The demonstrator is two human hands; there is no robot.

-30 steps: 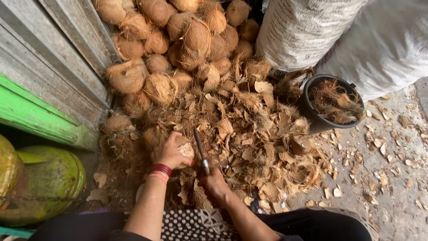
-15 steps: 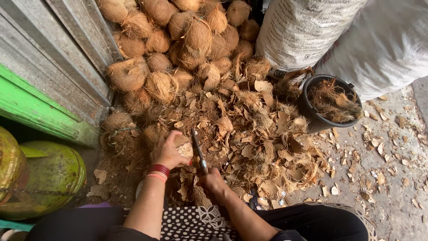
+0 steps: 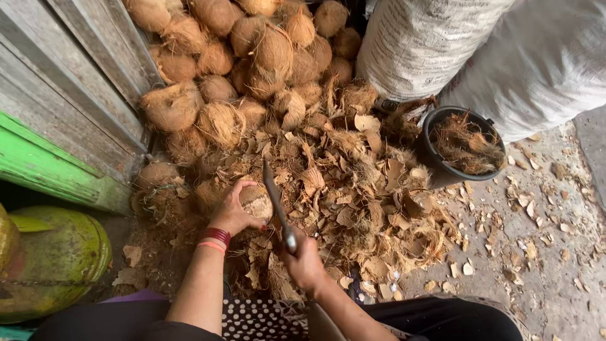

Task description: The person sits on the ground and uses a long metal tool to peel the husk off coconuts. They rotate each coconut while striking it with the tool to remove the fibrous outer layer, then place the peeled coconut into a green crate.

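Bare forearms; red bangles [image 3: 214, 238]; polka-dot garment [image 3: 259, 322].

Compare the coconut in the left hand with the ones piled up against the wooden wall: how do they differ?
The coconut in the left hand looks largely stripped, pale and smooth on its exposed side; the piled coconuts are shaggy with brown fibre. The held one is gripped beside the blade that the right hand holds; the piled ones lie untouched, stacked on each other. The held one looks smaller. All are roundish and brown-toned.
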